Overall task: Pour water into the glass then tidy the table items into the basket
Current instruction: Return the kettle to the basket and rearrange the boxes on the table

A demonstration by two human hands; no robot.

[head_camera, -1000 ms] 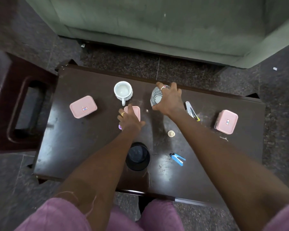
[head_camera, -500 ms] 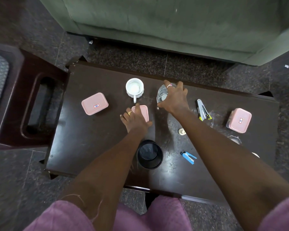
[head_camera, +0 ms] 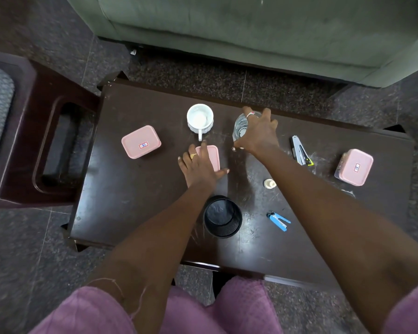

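A clear glass [head_camera: 240, 130] with water in it stands at the back middle of the dark table [head_camera: 135, 201]. My right hand [head_camera: 260, 135] grips it from above and from the right, fingers curled over its rim. My left hand [head_camera: 199, 166] rests flat on a small pink lidded box [head_camera: 214, 156], fingers straight and thumb spread to the right. A black mesh basket [head_camera: 223, 216] stands upright near the table's front edge, between my forearms; I see nothing inside it.
A white mug [head_camera: 200, 118] stands left of the glass. More pink boxes lie at the left [head_camera: 141, 141] and far right [head_camera: 354, 167]. A grey stapler [head_camera: 301, 150], a cream cap [head_camera: 269, 183] and a blue clip [head_camera: 278, 221] lie on the right. Dark stool [head_camera: 34, 131] at left; green sofa [head_camera: 251, 32] behind.
The view has shifted a little. My left hand lies flatter on the pink box. My right hand stays on the glass, which stands more upright than a second ago.
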